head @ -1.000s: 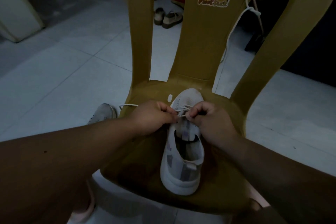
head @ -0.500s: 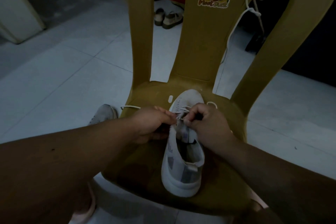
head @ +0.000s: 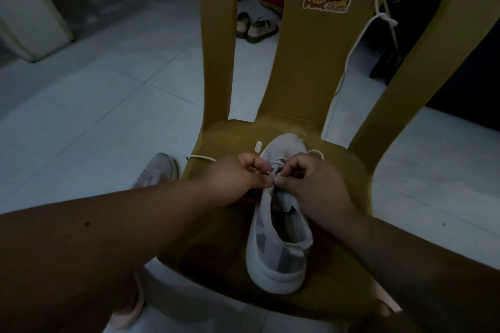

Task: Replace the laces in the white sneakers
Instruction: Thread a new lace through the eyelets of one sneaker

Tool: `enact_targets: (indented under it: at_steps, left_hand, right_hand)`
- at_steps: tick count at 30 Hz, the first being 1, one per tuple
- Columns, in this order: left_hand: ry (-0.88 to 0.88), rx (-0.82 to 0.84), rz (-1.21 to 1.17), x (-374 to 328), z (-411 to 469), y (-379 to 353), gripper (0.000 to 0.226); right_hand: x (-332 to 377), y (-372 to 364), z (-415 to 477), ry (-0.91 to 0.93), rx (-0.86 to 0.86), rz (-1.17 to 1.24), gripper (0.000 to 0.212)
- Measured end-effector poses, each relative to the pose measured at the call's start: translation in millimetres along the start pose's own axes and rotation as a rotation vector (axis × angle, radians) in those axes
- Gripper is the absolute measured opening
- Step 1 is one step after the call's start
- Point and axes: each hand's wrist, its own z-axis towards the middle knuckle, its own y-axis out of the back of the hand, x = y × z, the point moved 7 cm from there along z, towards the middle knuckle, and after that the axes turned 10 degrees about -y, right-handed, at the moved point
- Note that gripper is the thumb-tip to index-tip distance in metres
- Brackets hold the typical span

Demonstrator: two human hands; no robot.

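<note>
A white sneaker [head: 278, 251] lies on the seat of a yellow plastic chair [head: 216, 238], toe pointing at the backrest. My left hand [head: 238, 178] and my right hand [head: 311, 184] meet over its eyelets, each pinching the white lace [head: 276, 170] between thumb and fingertips. One loose lace end [head: 200, 157] trails left across the seat edge, another loops out at the right [head: 316, 153]. The second sneaker [head: 158, 170] sits on the floor left of the chair, partly hidden behind my left forearm.
A second white lace [head: 376, 8] hangs over the chair's backrest at the upper right. A pair of sandals [head: 257, 27] stands on the tiled floor behind the chair. A pale cabinet [head: 29, 8] fills the upper left corner.
Both hands stay at the sneaker's eyelets, with small finger shifts on the lace. A lace loop has appeared at the right of the toe.
</note>
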Motion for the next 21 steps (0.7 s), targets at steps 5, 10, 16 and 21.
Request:
enact_targets:
  at_steps: [5, 10, 16, 21]
  left_hand:
    - [-0.387, -0.078, 0.509, -35.4, -8.8, -0.5, 0.01]
    - [-0.44, -0.201, 0.465, -55.9, -13.1, 8.8, 0.018]
    - [-0.323, -0.428, -0.58, -72.6, -29.1, 69.7, 0.025]
    - [-0.449, -0.538, -0.918, -78.5, -36.0, 159.7, 0.028]
  right_hand:
    - [2.9, -0.7, 0.2, 0.052, 0.083, -0.022, 0.021]
    - [3.1, 1.6, 1.7, 0.104, 0.016, -0.379, 0.033]
    - [-2.3, 8.2, 0.8, 0.048, 0.026, -0.401, 0.044]
    - [-19.7, 9.3, 2.8, -0.036, 0.036, -0.322, 0.062]
